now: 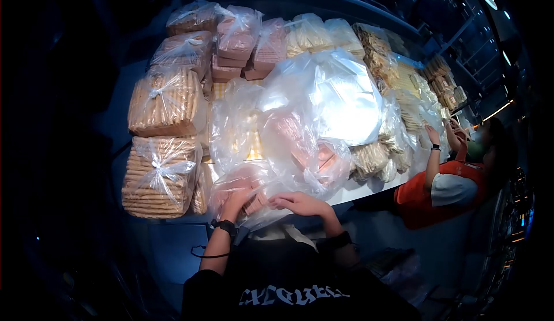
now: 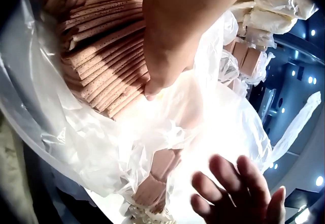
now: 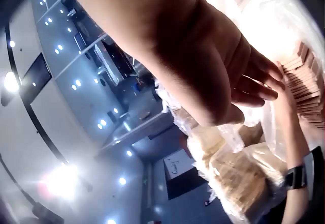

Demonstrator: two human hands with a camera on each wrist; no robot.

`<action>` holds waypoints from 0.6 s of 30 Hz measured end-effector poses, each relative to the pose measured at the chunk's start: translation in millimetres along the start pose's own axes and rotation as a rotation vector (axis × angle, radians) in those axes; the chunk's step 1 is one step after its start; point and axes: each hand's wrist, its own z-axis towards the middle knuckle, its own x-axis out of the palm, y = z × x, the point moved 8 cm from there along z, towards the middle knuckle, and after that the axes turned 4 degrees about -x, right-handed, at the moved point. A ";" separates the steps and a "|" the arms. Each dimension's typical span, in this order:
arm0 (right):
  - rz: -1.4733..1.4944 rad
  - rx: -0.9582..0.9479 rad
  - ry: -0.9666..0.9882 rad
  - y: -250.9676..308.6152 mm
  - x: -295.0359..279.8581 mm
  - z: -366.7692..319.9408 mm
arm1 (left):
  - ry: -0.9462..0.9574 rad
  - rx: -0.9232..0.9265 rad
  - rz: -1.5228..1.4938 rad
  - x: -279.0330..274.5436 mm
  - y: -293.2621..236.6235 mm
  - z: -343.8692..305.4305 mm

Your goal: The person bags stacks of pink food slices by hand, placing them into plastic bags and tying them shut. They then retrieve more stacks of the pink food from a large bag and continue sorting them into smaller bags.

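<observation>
"White table [image 1: 369, 190] in the dark! Where's the pink stack [image 2: 106, 61]?"

"Seven o'clock, in a clear bag [image 2: 76, 155]. Left hand [image 1: 235, 200] touches it (can't tell how open)."

"Right hand [image 1: 303, 204]?"

"Open, fingers apart, holding nothing."

Black top with white lettering.

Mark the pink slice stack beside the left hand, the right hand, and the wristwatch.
pink slice stack [image 2: 104, 66]: left wrist view, on the slices' edges
right hand [image 1: 303, 204]: head view, back of the hand
wristwatch [image 3: 295, 178]: right wrist view, on its case
</observation>
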 end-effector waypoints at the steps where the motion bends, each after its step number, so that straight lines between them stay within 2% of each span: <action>1: 0.311 0.043 -0.048 7.3 -23.0 -12.9 | 0.004 0.026 0.038 2.8 -1.1 1.0; 3: 0.341 0.013 -0.352 13.2 -90.0 -42.5 | 0.013 0.109 0.148 8.9 -9.0 3.9; 5: 0.015 0.052 -0.779 7.4 -146.3 -59.9 | 0.030 0.205 0.261 18.0 -17.4 6.8; 6: -0.511 -0.094 -0.902 47.5 -154.3 -61.4 | 0.055 0.251 0.311 25.1 -22.1 5.9; 9: -1.106 -0.021 -0.793 -11.9 -152.6 -13.5 | 0.257 0.332 0.463 43.8 -46.7 -19.4; 10: -1.043 0.027 -0.775 4.9 -159.9 -9.5 | 0.325 0.420 0.587 23.3 -94.2 -52.7; 11: -0.987 -0.059 -0.876 25.3 -176.0 -10.2 | 0.388 0.504 0.710 1.6 -143.1 -83.7; 13: -0.853 -0.214 -1.070 60.7 -209.2 -17.5 | 0.370 0.291 0.252 -54.2 -230.5 -108.2; 15: -0.915 -0.362 -1.101 115.1 -232.0 -19.0 | -0.293 0.586 0.112 -111.9 -306.9 -114.1; 16: -0.944 -0.444 -1.093 135.5 -240.5 -13.8 | -0.576 0.701 0.225 -126.3 -335.6 -109.6; 18: -0.958 -0.584 -1.071 168.7 -242.3 -4.1 | -0.975 0.794 0.335 -136.8 -378.0 -85.6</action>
